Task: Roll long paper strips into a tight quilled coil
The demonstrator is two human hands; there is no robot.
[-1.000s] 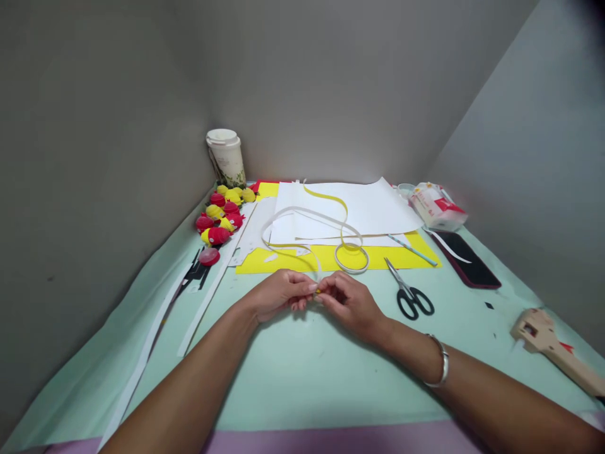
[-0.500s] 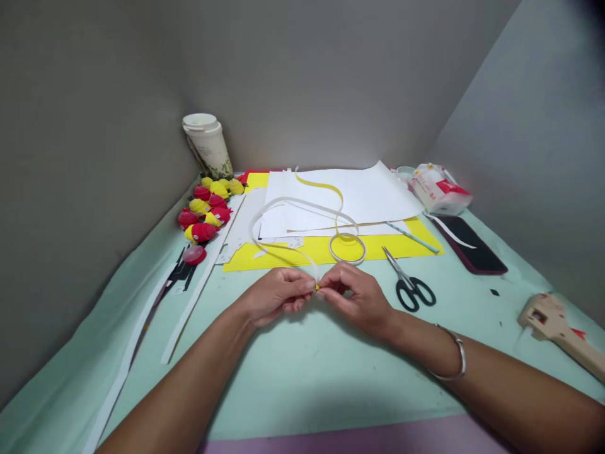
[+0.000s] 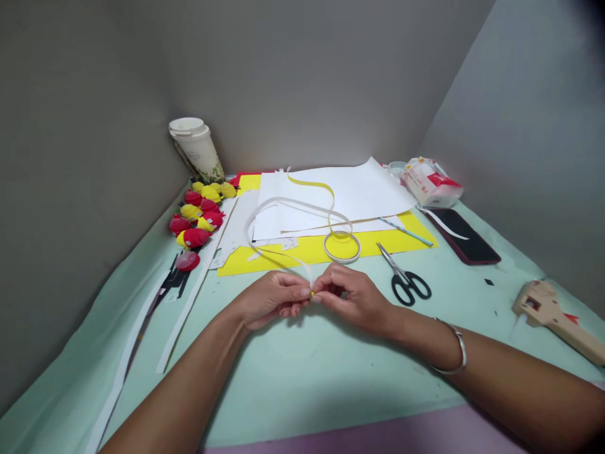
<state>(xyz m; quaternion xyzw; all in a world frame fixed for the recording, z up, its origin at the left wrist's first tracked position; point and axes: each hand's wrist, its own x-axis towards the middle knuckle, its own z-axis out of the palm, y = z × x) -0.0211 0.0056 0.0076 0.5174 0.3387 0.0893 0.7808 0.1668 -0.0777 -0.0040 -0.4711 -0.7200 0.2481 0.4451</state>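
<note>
Between my two hands is the end of a long, narrow paper strip (image 3: 302, 202), white on one side and yellow on the other. My left hand (image 3: 274, 299) pinches its end between thumb and fingers, where a small yellow bit shows. From the right, my right hand (image 3: 347, 293) closes thumb and fingertips on the same end, touching the left fingertips. Beyond my hands the strip loops up and away over the sheets, and a ring-shaped coil (image 3: 326, 251) lies beside it. The exact fold at the fingertips is too small to make out.
Scissors (image 3: 404, 277) lie right of my hands, with a glue gun (image 3: 548, 309) and a phone (image 3: 466, 236) farther right. Behind are white paper (image 3: 350, 189), yellow card (image 3: 302, 255) and a wipes pack (image 3: 432, 183). At left stand a cup (image 3: 198, 148), several red-yellow paper figures (image 3: 196, 238) and white strips (image 3: 189, 315).
The view has shifted and tilted slightly, so things on the table sit a little differently in the picture. Both hands keep their pinch on the strip's end.
</note>
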